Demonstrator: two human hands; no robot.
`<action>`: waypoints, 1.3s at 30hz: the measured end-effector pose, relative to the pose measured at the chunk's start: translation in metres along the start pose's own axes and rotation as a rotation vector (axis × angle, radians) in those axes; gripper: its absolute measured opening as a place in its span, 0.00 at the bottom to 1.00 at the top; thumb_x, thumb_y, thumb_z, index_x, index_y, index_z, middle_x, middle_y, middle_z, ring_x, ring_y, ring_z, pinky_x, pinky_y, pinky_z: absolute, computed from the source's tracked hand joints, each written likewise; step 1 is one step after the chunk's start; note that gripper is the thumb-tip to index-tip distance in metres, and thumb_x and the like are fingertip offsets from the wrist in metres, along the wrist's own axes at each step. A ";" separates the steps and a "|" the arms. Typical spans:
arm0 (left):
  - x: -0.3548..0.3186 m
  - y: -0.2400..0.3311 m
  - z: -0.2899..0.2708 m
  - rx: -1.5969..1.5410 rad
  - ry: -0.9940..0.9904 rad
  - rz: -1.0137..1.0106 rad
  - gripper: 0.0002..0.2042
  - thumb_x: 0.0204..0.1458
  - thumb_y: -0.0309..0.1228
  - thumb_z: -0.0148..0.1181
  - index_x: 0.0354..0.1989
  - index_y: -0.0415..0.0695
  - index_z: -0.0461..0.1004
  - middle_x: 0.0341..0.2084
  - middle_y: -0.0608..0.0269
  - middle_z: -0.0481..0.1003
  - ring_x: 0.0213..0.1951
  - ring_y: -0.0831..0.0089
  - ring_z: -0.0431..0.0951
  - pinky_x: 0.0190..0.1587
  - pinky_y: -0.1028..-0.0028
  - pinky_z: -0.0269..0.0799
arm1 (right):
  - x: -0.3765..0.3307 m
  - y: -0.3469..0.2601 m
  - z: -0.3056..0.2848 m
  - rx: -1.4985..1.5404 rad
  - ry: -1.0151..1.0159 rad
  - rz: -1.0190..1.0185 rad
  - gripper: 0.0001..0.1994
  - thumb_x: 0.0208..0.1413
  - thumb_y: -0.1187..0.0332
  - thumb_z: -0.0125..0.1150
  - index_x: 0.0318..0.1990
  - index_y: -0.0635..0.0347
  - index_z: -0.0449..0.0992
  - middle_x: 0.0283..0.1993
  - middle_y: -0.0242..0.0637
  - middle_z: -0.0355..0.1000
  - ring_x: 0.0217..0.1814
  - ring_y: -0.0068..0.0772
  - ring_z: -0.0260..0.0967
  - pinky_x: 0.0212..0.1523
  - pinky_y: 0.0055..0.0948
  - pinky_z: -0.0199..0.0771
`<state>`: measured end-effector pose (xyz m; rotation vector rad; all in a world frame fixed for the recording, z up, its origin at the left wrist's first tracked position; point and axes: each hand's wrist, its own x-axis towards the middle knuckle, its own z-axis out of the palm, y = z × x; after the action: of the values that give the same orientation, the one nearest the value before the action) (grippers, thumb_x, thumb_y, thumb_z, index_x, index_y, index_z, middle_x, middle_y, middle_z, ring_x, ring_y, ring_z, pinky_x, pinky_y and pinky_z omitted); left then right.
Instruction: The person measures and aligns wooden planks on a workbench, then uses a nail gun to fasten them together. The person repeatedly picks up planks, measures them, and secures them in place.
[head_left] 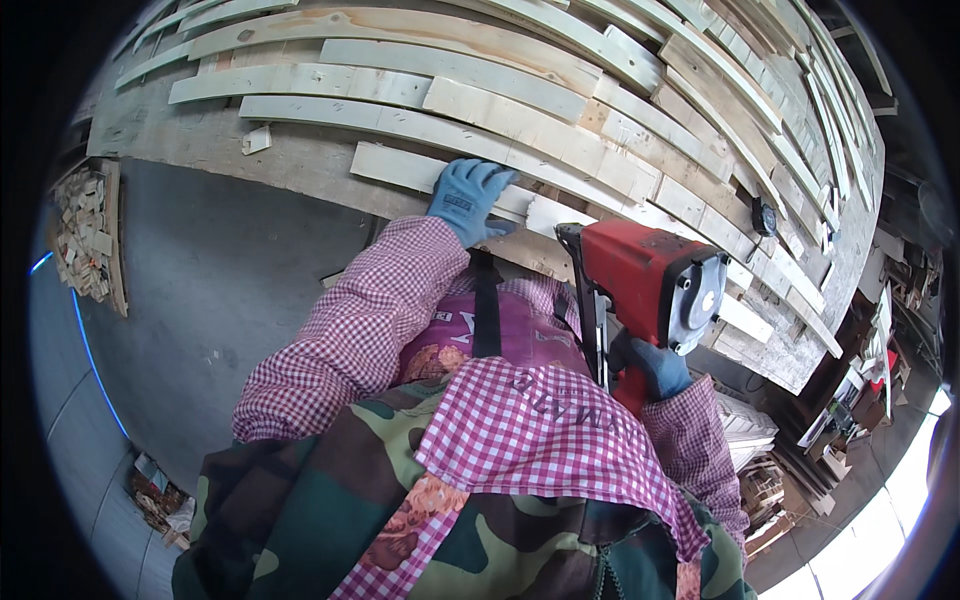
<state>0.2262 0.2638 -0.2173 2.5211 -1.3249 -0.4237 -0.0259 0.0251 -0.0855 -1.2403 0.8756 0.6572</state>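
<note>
My left hand (468, 197), in a blue glove, presses flat on a pale wooden slat (395, 166) at the near edge of the workbench (190, 140). My right hand (660, 368), also gloved in blue, grips the handle of a red nail gun (645, 280). The gun is held upright just off the bench edge, its black nose near the slat's right end. Rows of similar slats (520, 110) lie side by side across the bench beyond my left hand. My right hand is mostly hidden behind the tool and my checked sleeve.
A small loose offcut (256, 138) lies on the bench at the left. A crate of wood scraps (88, 232) stands on the grey floor at far left. More scraps (155, 497) lie lower left. Stacked timber and clutter (800, 470) fill the right side.
</note>
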 end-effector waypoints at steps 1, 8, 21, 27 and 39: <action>-0.006 -0.010 0.004 -0.015 0.032 0.003 0.42 0.33 0.56 0.65 0.59 0.53 0.59 0.51 0.61 0.62 0.55 0.62 0.59 0.61 0.59 0.48 | 0.002 -0.010 0.005 0.001 -0.047 -0.006 0.17 0.49 0.73 0.58 0.48 0.64 0.69 0.37 0.37 0.72 0.36 0.30 0.70 0.38 0.27 0.70; -0.008 -0.006 0.003 0.049 -0.126 -0.052 0.49 0.33 0.62 0.62 0.64 0.49 0.51 0.56 0.56 0.55 0.61 0.58 0.50 0.66 0.56 0.37 | 0.024 -0.007 0.009 -0.171 0.065 -0.010 0.19 0.47 0.73 0.59 0.49 0.65 0.68 0.38 0.39 0.72 0.37 0.31 0.71 0.38 0.28 0.72; -0.007 -0.006 0.005 0.069 -0.162 -0.071 0.50 0.33 0.62 0.63 0.64 0.51 0.49 0.57 0.55 0.53 0.61 0.57 0.49 0.66 0.56 0.35 | 0.016 0.026 -0.005 -0.376 0.099 -0.076 0.25 0.49 0.62 0.60 0.56 0.59 0.66 0.58 0.45 0.62 0.62 0.44 0.55 0.63 0.35 0.52; -0.007 0.000 0.010 0.059 0.026 -0.061 0.41 0.32 0.53 0.67 0.59 0.55 0.60 0.53 0.53 0.57 0.57 0.55 0.54 0.63 0.54 0.43 | -0.019 0.025 -0.003 -0.369 0.127 -0.162 0.22 0.51 0.63 0.56 0.55 0.56 0.67 0.57 0.42 0.63 0.61 0.43 0.57 0.63 0.35 0.54; -0.002 0.019 0.018 0.115 -0.012 -0.077 0.36 0.30 0.42 0.69 0.56 0.61 0.66 0.52 0.57 0.62 0.57 0.56 0.56 0.64 0.47 0.40 | -0.101 0.033 -0.039 -0.037 0.554 -0.273 0.18 0.41 0.64 0.66 0.40 0.64 0.75 0.34 0.41 0.77 0.35 0.32 0.75 0.40 0.30 0.74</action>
<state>0.2038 0.2532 -0.2267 2.6742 -1.2952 -0.3900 -0.1143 -0.0021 -0.0204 -1.5734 1.1186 0.1042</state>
